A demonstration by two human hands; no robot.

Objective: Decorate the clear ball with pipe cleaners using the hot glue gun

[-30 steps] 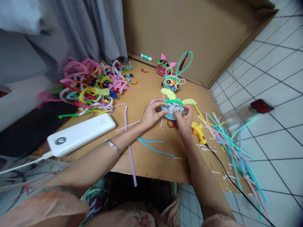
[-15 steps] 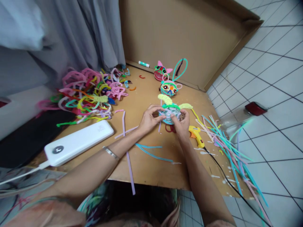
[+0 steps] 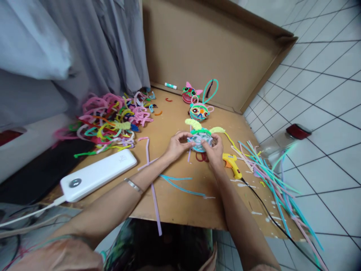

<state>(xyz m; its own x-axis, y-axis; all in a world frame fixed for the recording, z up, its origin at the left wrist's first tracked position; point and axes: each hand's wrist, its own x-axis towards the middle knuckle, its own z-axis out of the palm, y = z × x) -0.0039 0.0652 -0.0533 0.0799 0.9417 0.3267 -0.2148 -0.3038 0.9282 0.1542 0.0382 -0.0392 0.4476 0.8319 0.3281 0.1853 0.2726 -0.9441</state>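
Between my two hands is a round pipe-cleaner craft figure [image 3: 202,146], clear and bluish, with a green band along its top and pale yellow ears. Lilac pipe cleaner runs across its front. My left hand [image 3: 180,145] pinches its left edge with thumb and fingers. On the right side, my right hand [image 3: 213,150] grips it, thumb pressed on the front; its fingertips are partly hidden behind. A dark red looped pipe cleaner [image 3: 200,157] lies just below the figure. A yellow glue gun [image 3: 232,165] rests on the table right of my right hand.
Two finished-looking animal figures, one with a pink rim [image 3: 199,111] and one with pink ears [image 3: 189,93], stand behind. A pipe-cleaner heap [image 3: 113,116] and white power bank [image 3: 98,175] lie left, loose pipe cleaners [image 3: 270,177] right. A cardboard wall [image 3: 203,49] closes the back.
The view has shifted slightly, so the things on the table sit a little lower. Both hands keep their hold on the figure, with barely any change in the fingers.
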